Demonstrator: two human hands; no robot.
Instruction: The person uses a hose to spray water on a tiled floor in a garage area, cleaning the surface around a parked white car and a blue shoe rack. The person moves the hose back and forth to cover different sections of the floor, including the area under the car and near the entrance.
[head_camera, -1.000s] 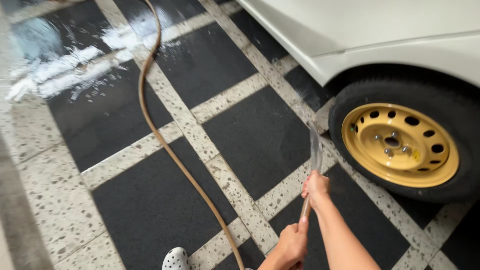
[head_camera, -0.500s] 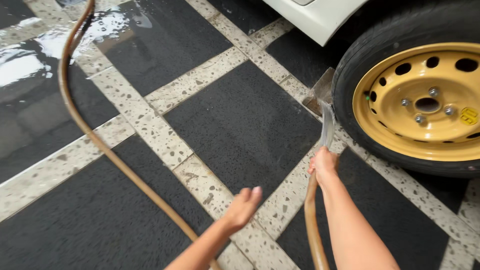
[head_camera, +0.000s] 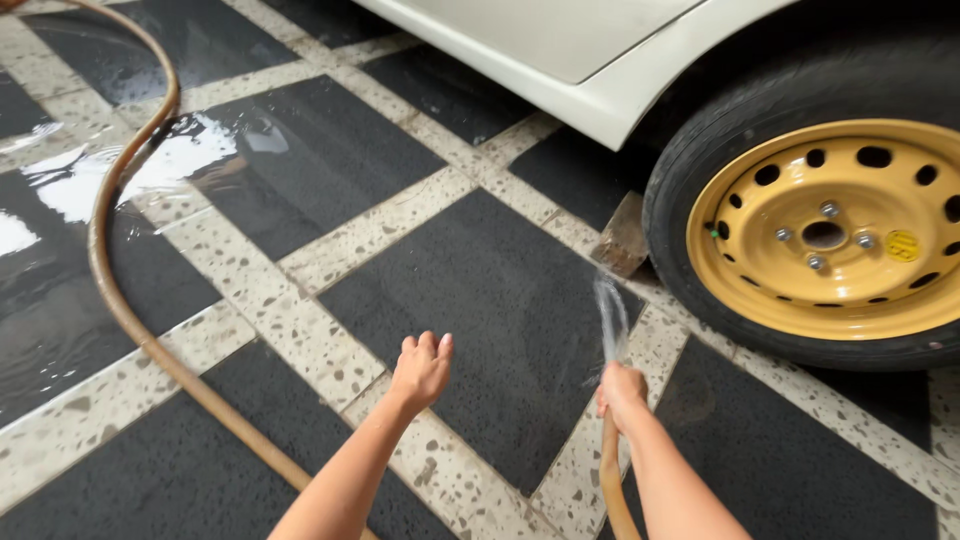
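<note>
My right hand (head_camera: 622, 392) grips the end of a brown garden hose (head_camera: 610, 480), thumb over the mouth, and a thin jet of water (head_camera: 610, 315) shoots up toward the car's tyre (head_camera: 700, 180). The wheel has a yellow steel rim (head_camera: 830, 235) under a white car body (head_camera: 560, 40). My left hand (head_camera: 420, 368) hangs free over the floor to the left, fingers loosely curled, holding nothing. The rest of the hose (head_camera: 110, 290) loops away across the floor on the left.
A stone wedge (head_camera: 622, 238) sits against the front of the tyre. The floor is dark panels crossed by speckled terrazzo strips (head_camera: 300, 330). A wet, shiny patch of water (head_camera: 190, 150) lies at the upper left by the hose loop.
My left hand let go of the hose a second ago and now hovers free. The view shifted closer to the wheel, and the right hand keeps spraying at the tyre.
</note>
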